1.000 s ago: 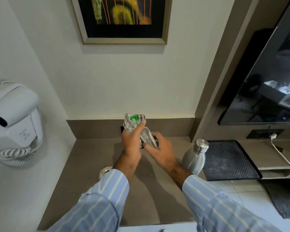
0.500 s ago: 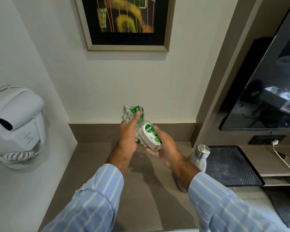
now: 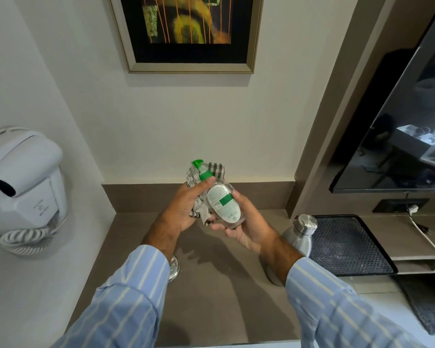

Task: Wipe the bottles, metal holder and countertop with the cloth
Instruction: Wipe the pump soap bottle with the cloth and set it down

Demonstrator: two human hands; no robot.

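My right hand (image 3: pixel 246 229) holds a clear pump bottle (image 3: pixel 222 205) with a green pump top and a white and green back label, tilted above the grey-brown countertop (image 3: pixel 211 285). My left hand (image 3: pixel 186 209) presses a checked cloth (image 3: pixel 212 170) against the bottle's neck and left side, thumb near the pump. A steel bottle (image 3: pixel 298 236) stands on the counter to the right, partly behind my right forearm. A round metal holder (image 3: pixel 173 268) shows just under my left sleeve, mostly hidden.
A white wall-mounted hair dryer (image 3: pixel 23 192) with a coiled cord hangs on the left wall. A black mesh tray (image 3: pixel 347 244) lies right of the steel bottle. A television (image 3: pixel 399 126), a socket with a white cable (image 3: pixel 427 239) and a framed picture (image 3: pixel 189 33) are also there.
Both hands lifted the pump bottle off the counter. The bottle was turned, so its back label now faces me. The cloth stays at its neck.
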